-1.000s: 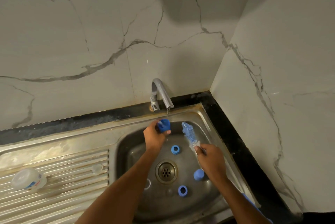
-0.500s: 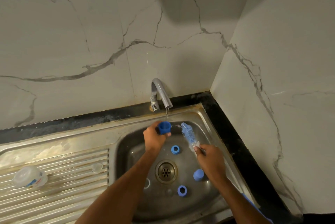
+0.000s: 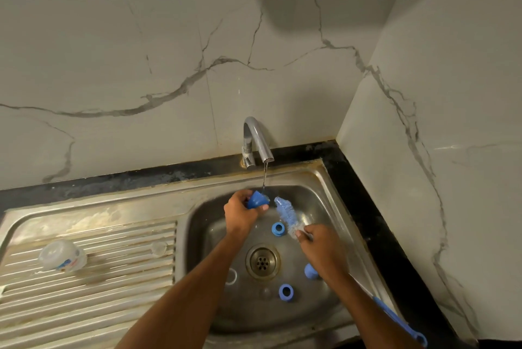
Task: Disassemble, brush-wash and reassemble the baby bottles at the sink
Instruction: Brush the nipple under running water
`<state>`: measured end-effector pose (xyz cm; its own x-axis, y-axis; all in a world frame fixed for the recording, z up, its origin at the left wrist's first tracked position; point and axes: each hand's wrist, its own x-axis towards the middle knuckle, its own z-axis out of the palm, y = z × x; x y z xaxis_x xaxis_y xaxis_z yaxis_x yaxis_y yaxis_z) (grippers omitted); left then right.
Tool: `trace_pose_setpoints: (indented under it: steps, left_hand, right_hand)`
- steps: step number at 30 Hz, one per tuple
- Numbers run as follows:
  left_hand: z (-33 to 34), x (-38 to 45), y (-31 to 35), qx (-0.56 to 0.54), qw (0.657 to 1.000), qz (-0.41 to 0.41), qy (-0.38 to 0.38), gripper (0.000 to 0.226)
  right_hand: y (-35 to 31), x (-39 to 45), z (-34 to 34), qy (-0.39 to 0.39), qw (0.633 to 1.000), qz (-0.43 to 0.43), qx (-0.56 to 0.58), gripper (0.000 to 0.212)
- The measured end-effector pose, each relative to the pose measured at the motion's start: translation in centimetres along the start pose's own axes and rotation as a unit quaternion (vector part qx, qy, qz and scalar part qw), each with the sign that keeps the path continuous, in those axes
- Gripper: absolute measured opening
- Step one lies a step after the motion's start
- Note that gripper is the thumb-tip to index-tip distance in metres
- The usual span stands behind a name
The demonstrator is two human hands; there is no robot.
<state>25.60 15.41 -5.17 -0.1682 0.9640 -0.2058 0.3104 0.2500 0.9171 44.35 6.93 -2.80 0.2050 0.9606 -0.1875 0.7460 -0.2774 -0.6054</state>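
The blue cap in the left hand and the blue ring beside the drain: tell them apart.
The blue cap is gripped by the left hand under the running water; the blue ring lies loose on the sink floor. The cap looks closed and domed; the ring shows an open centre. Both are blue plastic.

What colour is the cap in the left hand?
Blue: the cap in the left hand, head view.
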Motion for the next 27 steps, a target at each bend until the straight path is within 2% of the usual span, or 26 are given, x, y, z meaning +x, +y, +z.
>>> trace_pose_setpoints:
  steps: [7, 14, 19, 27]
  left_hand:
    - [-2.9, -1.5, -1.6, -0.008, 0.999, 0.006, 0.037, 0.044]
    - [-7.4, -2.2, -2.7, 0.034, 0.995, 0.06, 0.068, 0.045]
    - [-12.1, -2.6, -2.9, 0.068, 0.988, 0.102, 0.095, 0.045]
    - [-21.4, -4.2, -6.7, 0.133, 0.975, 0.089, 0.157, 0.053]
  right_hand:
    - [-1.9, -0.4, 2.1, -0.021, 0.999, -0.019, -0.022, 0.031]
    - [-5.4, -0.9, 5.4, -0.031, 0.999, -0.036, -0.021, 0.028]
    - [-9.4, -1.8, 7.9, -0.028, 0.998, -0.06, -0.016, 0.025]
    - [-15.0, -3.3, 12.7, -0.03, 0.994, -0.105, -0.012, 0.03]
